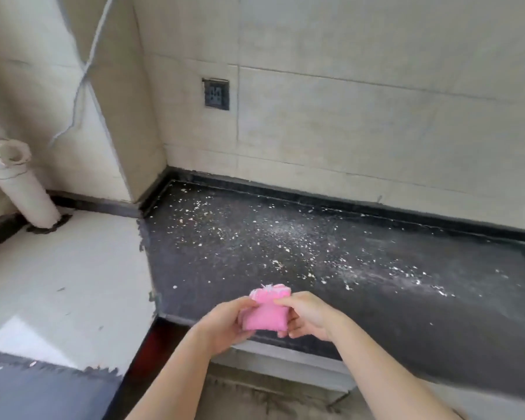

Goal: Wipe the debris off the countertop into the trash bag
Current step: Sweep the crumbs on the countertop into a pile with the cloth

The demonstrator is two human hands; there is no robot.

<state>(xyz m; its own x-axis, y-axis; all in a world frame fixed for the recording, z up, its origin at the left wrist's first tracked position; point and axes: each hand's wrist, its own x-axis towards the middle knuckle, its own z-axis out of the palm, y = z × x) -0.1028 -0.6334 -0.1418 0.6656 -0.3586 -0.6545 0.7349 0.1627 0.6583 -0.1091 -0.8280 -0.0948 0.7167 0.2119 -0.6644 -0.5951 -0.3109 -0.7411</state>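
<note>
A pale tiled wall [346, 101] with a dark socket recess [215, 93] backs a black countertop [376, 313], whose surface is scattered with pale crumbs of debris [255, 237], thickest toward its back left corner and thinning to the right. To the left a white drain pipe [22, 189] leans up from a white surface [58, 268]. Over the counter's front edge both hands pinch a folded pink cloth [265, 313], the left hand [228, 322] gripping its left side and the right hand [309, 316] its right, fingers curled round it.
</note>
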